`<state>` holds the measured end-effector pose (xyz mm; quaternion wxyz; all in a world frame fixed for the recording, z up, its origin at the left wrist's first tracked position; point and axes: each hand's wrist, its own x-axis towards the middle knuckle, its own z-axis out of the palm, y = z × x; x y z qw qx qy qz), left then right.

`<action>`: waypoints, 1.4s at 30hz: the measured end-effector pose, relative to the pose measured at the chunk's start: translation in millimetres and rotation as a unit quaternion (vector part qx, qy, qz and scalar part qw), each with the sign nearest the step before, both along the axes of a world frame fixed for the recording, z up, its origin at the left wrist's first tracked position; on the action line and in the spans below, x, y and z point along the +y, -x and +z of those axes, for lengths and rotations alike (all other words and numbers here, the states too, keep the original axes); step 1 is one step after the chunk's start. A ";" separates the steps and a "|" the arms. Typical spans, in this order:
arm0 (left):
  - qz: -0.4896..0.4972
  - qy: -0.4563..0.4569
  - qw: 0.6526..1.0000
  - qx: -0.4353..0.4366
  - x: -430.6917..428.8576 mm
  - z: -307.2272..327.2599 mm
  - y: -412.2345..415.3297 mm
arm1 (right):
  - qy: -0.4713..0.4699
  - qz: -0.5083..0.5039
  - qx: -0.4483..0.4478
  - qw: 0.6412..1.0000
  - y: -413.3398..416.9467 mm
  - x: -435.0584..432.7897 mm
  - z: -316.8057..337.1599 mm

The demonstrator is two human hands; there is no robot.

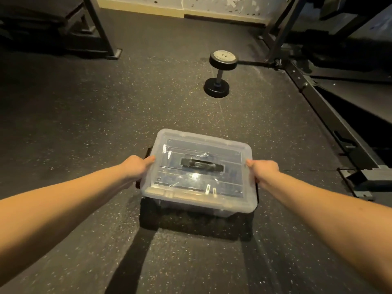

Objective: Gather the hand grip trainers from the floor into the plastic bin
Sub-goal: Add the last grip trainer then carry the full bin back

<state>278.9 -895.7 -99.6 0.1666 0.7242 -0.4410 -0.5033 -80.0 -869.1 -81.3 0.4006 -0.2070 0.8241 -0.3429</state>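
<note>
Left hand [137,166], right hand [265,169]: bin [197,200] edges

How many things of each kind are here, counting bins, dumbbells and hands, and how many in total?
clear plastic bin: 1
dumbbell: 1
hands: 2, the left hand and the right hand
total: 4

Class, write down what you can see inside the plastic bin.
The plastic bin is closed by its clear lid, which bears a black handle. Through the lid only dim shapes show; glare and the handle cover the rest, so the contents cannot be told.
</note>
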 end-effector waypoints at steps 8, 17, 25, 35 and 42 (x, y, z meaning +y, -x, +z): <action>0.015 0.018 1.000 -0.005 -6.0 -3.2 -13.0 | -0.030 0.051 0.026 0.998 6.9 4.0 5.8; -0.002 -0.128 0.985 0.116 -1.7 -4.5 -22.7 | -0.170 0.127 -0.165 0.963 15.6 16.2 16.6; -0.113 0.034 0.985 -0.129 -3.0 13.6 1.1 | -0.135 0.245 0.142 0.949 5.8 -9.4 19.4; -0.124 0.146 0.938 -0.289 -1.7 9.8 32.8 | -0.126 0.260 0.310 0.906 4.7 -23.7 5.6; -0.070 0.151 0.956 -0.240 -17.7 1.6 78.9 | -0.043 0.106 0.239 0.964 32.1 -76.6 2.4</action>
